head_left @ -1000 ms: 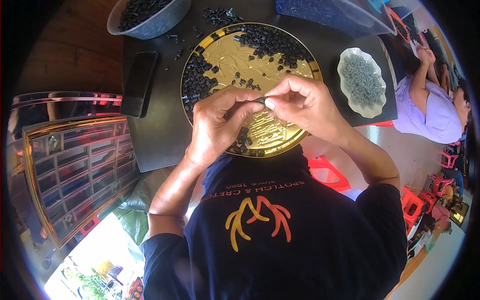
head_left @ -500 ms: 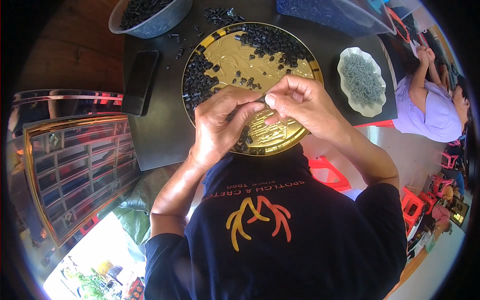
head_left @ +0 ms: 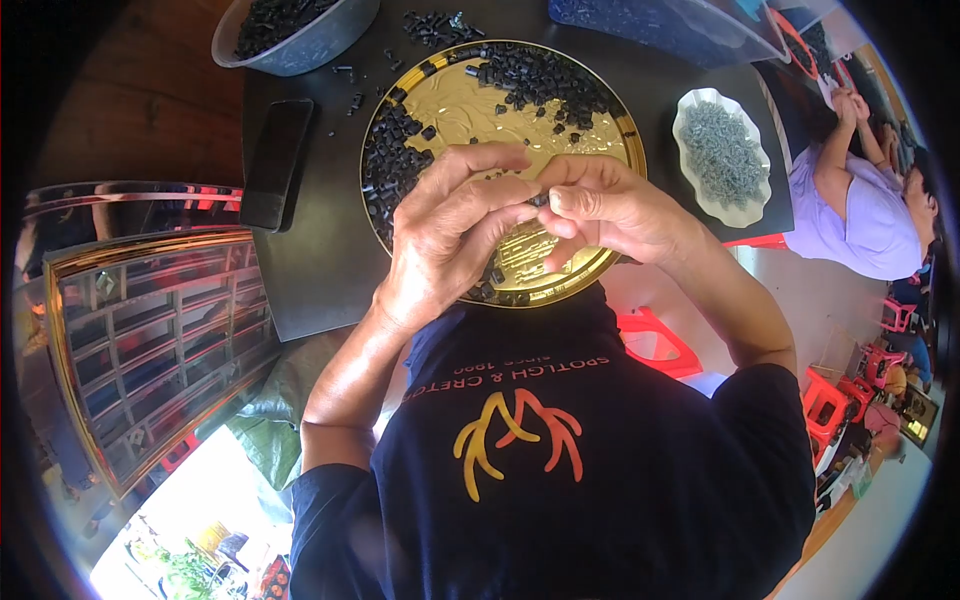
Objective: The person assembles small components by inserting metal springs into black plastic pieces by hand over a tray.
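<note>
Above a round golden tray (head_left: 455, 105), my two hands meet fingertip to fingertip. My left hand (head_left: 435, 230) pinches a small black piece (head_left: 538, 200) from the left, with its fingers bent. From the other side, the thumb and fingertips of my right hand (head_left: 625, 212) close on the same piece, which is mostly covered. Many small black plastic pieces (head_left: 550, 85) lie along the tray's far edge, and more black pieces (head_left: 392, 165) are heaped at its left. To the right stands a white scalloped dish (head_left: 686, 170) filled with tiny greyish parts (head_left: 722, 150), too small to name.
On the dark table (head_left: 310, 285) a black phone (head_left: 277, 165) lies at the left. A clear tub (head_left: 325, 45) of black pieces stands far left, a bluish bin (head_left: 660, 35) far right. Loose black pieces (head_left: 440, 28) lie between. Another person in purple (head_left: 855, 215) sits at right.
My left hand's upper fingers have lifted and spread a little around the small black piece. My right fingers have shifted slightly on it, and both hands stay over the tray.
</note>
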{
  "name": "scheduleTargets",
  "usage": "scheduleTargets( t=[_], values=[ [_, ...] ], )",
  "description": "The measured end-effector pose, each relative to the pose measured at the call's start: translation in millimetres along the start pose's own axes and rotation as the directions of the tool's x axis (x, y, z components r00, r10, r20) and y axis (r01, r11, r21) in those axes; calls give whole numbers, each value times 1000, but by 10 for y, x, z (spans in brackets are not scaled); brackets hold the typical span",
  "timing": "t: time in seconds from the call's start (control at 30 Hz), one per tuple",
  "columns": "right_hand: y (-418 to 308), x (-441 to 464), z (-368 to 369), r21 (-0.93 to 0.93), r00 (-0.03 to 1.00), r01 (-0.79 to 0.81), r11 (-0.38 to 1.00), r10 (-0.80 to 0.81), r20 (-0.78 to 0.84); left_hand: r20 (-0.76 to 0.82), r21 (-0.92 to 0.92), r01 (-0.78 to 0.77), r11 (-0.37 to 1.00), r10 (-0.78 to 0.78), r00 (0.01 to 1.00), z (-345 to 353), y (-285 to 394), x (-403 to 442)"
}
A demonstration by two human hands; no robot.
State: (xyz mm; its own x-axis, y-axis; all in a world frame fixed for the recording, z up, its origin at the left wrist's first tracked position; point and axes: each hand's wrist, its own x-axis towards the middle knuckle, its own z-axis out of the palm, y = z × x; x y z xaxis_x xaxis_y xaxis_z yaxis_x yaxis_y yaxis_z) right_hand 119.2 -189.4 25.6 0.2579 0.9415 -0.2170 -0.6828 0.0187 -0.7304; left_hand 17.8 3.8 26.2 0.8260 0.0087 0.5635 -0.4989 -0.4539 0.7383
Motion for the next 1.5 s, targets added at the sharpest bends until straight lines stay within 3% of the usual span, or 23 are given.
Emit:
scheduleTargets(
  t=[0.3, 0.53, 0.63, 0.83, 1.0, 1.07, 1.13, 1.17, 1.27, 1.3, 1.43, 1.5],
  values=[
    [116, 12, 92, 26, 996, 71, 997, -72, 50, 35, -45, -75, 996, 76, 996, 7, 20, 9],
    [181, 101, 44, 79, 993, 110, 991, -114, 43, 24, -65, 60, 996, -59, 998, 56, -22, -1],
    [224, 130, -6, 190, 997, 71, 979, -75, 10, 22, -56, 65, 996, -64, 998, 52, -71, 16],
    [303, 80, -5, -45, 958, 122, 992, -129, -257, -12, 154, 19, 988, -17, 1000, 59, -161, -75],
    [203, 21, -10, -290, 920, 62, 955, -168, -355, -5, -114, 269, 956, -271, 963, 75, -234, -249],
    [88, -4, -65, -419, 900, 44, 907, -218, -377, 2, -327, 414, 850, -437, 899, 63, -207, -283],
    [-40, -26, -161, -557, 882, 17, 830, -275, -382, 27, -578, 506, 640, -605, 796, 31, -120, -287],
    [-57, -30, -252, -653, 857, -53, 756, -301, -418, 34, -593, 514, 619, -619, 784, -15, -98, -285],
    [-98, -7, -436, -909, 828, -127, 397, -463, -318, 24, -661, 425, 618, -549, 836, -108, -196, -370],
    [-96, -5, -479, -901, 829, -139, 410, -449, -333, 16, -653, 445, 613, -576, 817, -137, -168, -374],
    [-199, -68, -439, -966, 796, -105, 236, -562, -224, -39, -660, 362, 658, -512, 858, -255, -269, -457],
    [-282, -167, -422, -970, 849, -119, 212, -485, -210, -52, -655, 344, 673, -494, 868, -307, -251, -459]
  ],
)
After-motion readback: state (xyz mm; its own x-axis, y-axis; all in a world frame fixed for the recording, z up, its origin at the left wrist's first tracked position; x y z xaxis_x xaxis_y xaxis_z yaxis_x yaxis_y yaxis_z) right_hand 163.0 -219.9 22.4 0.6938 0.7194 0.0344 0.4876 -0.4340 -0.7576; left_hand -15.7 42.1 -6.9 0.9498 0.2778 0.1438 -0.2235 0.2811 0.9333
